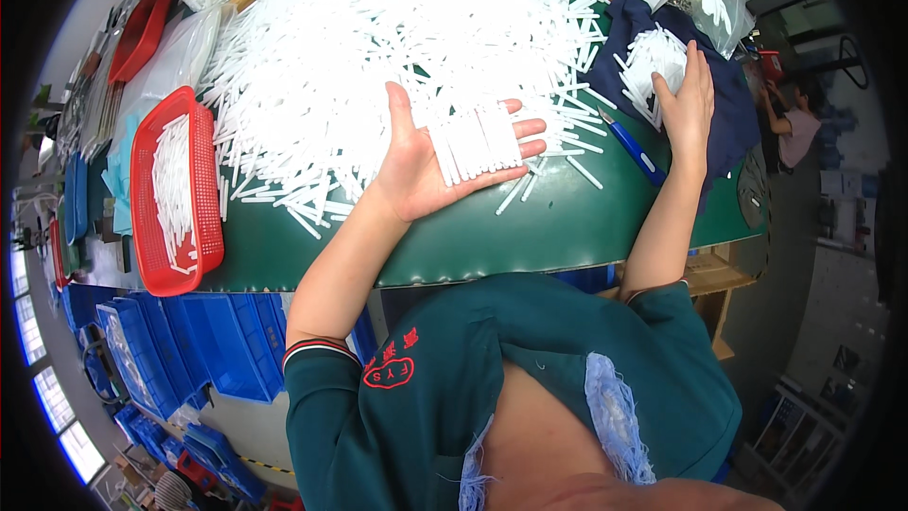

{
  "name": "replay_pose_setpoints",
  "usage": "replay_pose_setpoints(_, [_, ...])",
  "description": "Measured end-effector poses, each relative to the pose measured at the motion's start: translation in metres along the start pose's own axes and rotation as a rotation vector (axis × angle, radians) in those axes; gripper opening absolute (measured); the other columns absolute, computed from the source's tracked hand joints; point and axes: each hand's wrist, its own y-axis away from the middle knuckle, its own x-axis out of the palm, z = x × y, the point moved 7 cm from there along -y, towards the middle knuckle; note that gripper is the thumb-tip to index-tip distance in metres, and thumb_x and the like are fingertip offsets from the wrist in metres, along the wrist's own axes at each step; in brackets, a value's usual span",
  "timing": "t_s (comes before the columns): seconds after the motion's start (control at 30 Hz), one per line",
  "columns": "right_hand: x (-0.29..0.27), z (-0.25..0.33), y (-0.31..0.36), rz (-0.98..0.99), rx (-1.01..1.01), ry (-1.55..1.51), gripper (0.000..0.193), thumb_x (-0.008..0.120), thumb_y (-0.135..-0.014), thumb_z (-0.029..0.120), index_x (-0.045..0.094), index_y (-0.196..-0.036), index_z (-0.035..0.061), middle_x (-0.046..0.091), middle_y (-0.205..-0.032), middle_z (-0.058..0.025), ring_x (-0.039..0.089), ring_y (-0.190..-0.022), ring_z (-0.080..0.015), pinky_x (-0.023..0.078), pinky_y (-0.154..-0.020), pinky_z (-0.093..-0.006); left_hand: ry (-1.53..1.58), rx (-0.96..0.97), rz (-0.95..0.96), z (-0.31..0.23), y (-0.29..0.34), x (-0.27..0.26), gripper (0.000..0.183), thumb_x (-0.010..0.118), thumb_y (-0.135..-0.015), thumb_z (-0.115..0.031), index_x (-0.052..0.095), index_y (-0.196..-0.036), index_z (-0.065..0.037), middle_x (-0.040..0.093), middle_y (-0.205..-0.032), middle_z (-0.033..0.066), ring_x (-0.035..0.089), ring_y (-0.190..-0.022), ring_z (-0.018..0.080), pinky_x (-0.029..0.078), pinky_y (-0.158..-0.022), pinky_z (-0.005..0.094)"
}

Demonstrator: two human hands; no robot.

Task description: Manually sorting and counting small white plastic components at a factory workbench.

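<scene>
My left hand (pixel 412 163) is held palm up over the near side of the green table, its thumb spread and its fingers stretched out. A neat row of short white sticks (pixel 478 144) lies side by side across its palm and fingers. To the right, my right hand (pixel 690 112) rests beside a small pile of white sticks (pixel 653 64) on a dark blue cloth (pixel 728 128). Its fingers are extended and its thumb is apart; nothing shows in its grip. A blue-handled craft knife (pixel 636 148) lies between the hands. Behind them spreads a large heap of white sticks (pixel 378 28).
A red mesh basket (pixel 214 199) of white sticks stands at the table's left edge, with a red tray (pixel 144 33) behind it. Blue crates (pixel 227 341) sit below left. Plastic bags (pixel 726 14) lie at back right. Another person (pixel 796 123) is far right.
</scene>
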Motion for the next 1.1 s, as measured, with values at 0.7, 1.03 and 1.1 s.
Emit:
replay_pose_setpoints(0.7, [-0.021, 0.201, 0.071, 0.36, -0.731, -0.688, 0.044, 0.073, -0.072, 0.027, 0.064, -0.113, 0.0153, 0.053, -0.132, -0.0033, 0.039, -0.131, -0.0303, 0.023, -0.108, -0.0585, -0.039, 0.122, -0.143, -0.001, 0.0, -0.011, 0.106, 0.012, -0.075, -0.088, 0.023, -0.147, -0.011, 0.038, -0.143, 0.0139, 0.04, -0.131, 0.0317, 0.033, -0.106, 0.0536])
replay_pose_setpoints(1.03, [-0.02, 0.199, 0.071, 0.323, -0.781, -0.723, 0.023, 0.066, -0.078, 0.015, 0.069, -0.1, 0.0115, 0.062, -0.116, -0.0018, 0.048, -0.124, -0.0275, 0.029, -0.107, -0.0555, 0.156, 0.077, 0.039, -0.001, 0.003, -0.019, 0.106, 0.02, -0.075, -0.087, 0.026, -0.146, -0.008, 0.039, -0.142, 0.0127, 0.043, -0.127, 0.0264, 0.037, -0.104, 0.045])
replay_pose_setpoints(1.1, [-0.021, 0.199, 0.07, 0.323, -0.772, -0.741, 0.021, 0.065, -0.078, 0.013, 0.07, -0.098, 0.0111, 0.063, -0.115, -0.002, 0.049, -0.123, -0.0274, 0.03, -0.107, -0.0546, 0.169, 0.073, 0.063, -0.001, 0.003, -0.018, 0.106, 0.021, -0.075, -0.087, 0.026, -0.146, -0.008, 0.039, -0.142, 0.0125, 0.043, -0.127, 0.0262, 0.037, -0.104, 0.0452])
